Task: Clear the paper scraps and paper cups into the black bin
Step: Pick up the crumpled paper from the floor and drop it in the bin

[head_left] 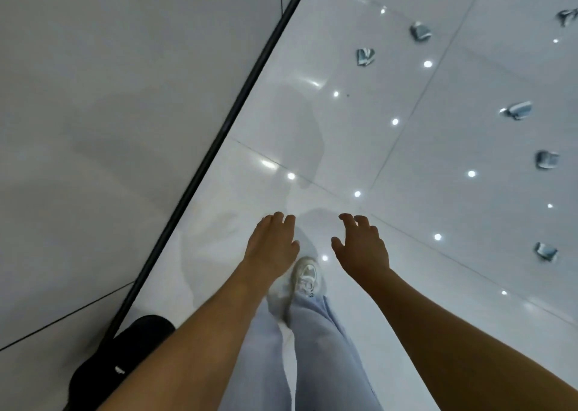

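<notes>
On the glossy white floor [391, 160] crushed paper cups [365, 56] lie at two o'clock; left hand [272, 245] and right hand [362, 248] hover empty, fingers relaxed.

A black bin [125, 360] stands at the lower left, against the dark strip at the foot of the wall, partly hidden behind a forearm. Crumpled bluish-white paper items lie scattered on the glossy floor at the right, well apart: one [365, 56], another [420, 32], one [517, 110], one [546, 159], and one [545, 251]. Blur hides whether each is a cup or a scrap.
</notes>
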Motion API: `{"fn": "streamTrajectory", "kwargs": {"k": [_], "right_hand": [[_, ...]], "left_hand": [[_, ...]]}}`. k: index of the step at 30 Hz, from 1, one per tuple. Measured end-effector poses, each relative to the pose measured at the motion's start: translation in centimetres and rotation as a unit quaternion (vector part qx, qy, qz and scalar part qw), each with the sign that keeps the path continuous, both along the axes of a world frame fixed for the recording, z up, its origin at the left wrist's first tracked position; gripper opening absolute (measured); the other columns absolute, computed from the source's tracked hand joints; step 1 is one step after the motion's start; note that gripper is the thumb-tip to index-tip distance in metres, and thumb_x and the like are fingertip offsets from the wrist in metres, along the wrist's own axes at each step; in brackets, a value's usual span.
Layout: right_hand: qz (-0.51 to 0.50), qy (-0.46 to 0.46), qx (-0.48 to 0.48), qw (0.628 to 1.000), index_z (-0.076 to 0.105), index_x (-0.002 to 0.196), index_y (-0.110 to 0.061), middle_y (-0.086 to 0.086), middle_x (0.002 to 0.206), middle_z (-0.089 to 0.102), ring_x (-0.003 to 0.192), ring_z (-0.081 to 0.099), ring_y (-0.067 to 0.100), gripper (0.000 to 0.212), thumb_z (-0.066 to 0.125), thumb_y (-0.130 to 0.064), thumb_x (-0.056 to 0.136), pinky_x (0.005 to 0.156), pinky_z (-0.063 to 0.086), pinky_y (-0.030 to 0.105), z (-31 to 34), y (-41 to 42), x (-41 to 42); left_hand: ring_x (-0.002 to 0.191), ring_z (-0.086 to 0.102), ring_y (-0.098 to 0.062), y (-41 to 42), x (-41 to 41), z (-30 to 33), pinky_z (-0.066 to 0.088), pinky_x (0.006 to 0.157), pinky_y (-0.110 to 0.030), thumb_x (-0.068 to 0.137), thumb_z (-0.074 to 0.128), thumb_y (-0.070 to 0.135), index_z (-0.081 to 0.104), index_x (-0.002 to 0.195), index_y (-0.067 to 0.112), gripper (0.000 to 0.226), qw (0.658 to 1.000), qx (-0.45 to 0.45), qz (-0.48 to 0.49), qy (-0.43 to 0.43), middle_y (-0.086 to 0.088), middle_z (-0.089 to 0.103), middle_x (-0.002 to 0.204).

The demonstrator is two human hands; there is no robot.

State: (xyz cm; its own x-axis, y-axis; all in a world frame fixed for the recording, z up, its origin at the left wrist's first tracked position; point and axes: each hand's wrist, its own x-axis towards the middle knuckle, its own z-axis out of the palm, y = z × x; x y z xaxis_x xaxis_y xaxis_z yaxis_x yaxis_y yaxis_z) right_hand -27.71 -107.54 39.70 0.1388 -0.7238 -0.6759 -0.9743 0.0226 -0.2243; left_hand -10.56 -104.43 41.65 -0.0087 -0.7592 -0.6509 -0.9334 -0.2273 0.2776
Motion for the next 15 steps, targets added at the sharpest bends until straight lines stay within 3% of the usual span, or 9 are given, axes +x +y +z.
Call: {"fn": "streamTrajectory", "kwargs": {"k": [9,15], "right_hand": [[-0.07,0.006,-0.012,0.997,0.033,0.143,-0.021,0.008,0.142,0.04,0.117,0.049,0.028,0.053,0.051,-0.034,0.095,0.087,0.047,0.038,-0.3,-10.5,-1.2],[-0.118,0.006,-0.017,0.993,0.032,0.144,-0.02,0.008,0.141,0.039,0.117,0.048,0.028,0.053,0.05,-0.032,0.095,0.088,0.046,0.038,-0.5,-20.2,-0.1]], "left_hand": [[0.131,0.036,-0.024,-13.6,-1.0,-0.5,0.031,0.107,-0.031,0.097,0.044,0.031,0.031,0.143,0.012,0.052,0.997,0.005,-0.07,0.012,-0.009,0.037,0.145],[0.127,0.038,-0.021,-23.7,0.2,-1.6,0.031,0.104,-0.027,0.096,0.046,0.03,0.037,0.139,0.014,0.047,0.994,-0.001,-0.103,0.025,-0.005,0.042,0.139]]}}
